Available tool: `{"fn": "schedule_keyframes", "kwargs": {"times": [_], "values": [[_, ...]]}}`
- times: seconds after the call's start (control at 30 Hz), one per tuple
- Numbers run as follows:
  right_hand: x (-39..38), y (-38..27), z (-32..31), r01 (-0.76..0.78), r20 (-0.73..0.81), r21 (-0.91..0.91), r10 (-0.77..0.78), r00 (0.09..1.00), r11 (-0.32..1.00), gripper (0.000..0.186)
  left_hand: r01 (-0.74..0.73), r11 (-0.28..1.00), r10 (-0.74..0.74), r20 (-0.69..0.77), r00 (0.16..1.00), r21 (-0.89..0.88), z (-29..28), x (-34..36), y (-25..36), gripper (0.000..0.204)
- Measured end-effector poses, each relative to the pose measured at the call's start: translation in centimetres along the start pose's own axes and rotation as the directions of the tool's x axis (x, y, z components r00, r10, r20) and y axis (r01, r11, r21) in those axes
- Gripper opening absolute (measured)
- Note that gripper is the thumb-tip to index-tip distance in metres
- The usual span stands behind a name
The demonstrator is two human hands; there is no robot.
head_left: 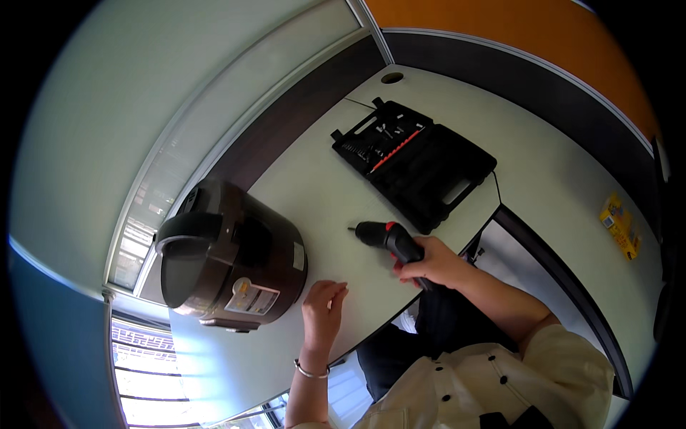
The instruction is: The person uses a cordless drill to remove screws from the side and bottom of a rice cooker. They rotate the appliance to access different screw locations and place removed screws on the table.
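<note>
A black cordless screwdriver (373,233) with red accents is held by its handle in my right hand (436,263). Its bit points left, over the pale desk. My left hand (323,306) is over the desk near the front edge, its fingers curled in and nothing visible in them. Just left of that hand stands a dark brown electric cooker (275,236) with a curved lid handle and a label on its front. Beyond the screwdriver lies an opened black tool case (450,161), with a row of small bits and a red strip in its far-left half.
The pale desk (321,186) runs into a corner between partitions, with a round cable hole (392,78) at the back. A yellow package (620,225) lies on the right wing of the desk. A dark-edged gap (525,257) opens beside my right forearm.
</note>
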State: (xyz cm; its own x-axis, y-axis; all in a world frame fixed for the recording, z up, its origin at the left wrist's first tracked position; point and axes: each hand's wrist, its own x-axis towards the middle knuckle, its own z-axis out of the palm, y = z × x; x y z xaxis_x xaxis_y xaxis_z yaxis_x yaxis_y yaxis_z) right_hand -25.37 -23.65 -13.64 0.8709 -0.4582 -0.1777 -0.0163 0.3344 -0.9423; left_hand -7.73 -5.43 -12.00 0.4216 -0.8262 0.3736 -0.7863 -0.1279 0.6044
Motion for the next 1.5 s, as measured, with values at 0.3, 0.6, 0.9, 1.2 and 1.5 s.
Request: {"fn": "schedule_keyframes", "kwargs": {"times": [0.3,0.6,0.9,1.2,1.5], "values": [[0.0,-0.5,-0.2,-0.023,0.042,-0.020,0.024,0.999,1.000,0.027,0.086,0.996,-0.086,0.002,0.996,-0.027,0.4,0.2,0.2,0.013],[-0.4,-1.0,-1.6,-0.050,0.113,0.029,0.046,0.993,0.998,0.033,0.125,0.992,-0.120,0.136,0.983,-0.024,1.6,3.0,0.3,0.013],[-3.6,-3.8,-4.5,0.310,-0.138,0.168,-0.289,0.947,0.936,0.037,-0.412,0.911,0.386,0.315,0.867,0.017,7.7,11.3,3.3,0.010],[-3.9,-4.4,-7.8,0.433,-0.333,0.199,-0.355,0.874,0.879,0.044,-0.451,0.881,0.473,0.288,0.832,-0.144,11.3,12.5,3.7,0.013],[-3.5,-4.8,-8.6,0.451,-0.403,0.195,-0.348,0.847,0.871,0.040,-0.318,0.910,0.389,0.281,0.878,-0.267,12.1,11.7,6.1,0.012]]}}
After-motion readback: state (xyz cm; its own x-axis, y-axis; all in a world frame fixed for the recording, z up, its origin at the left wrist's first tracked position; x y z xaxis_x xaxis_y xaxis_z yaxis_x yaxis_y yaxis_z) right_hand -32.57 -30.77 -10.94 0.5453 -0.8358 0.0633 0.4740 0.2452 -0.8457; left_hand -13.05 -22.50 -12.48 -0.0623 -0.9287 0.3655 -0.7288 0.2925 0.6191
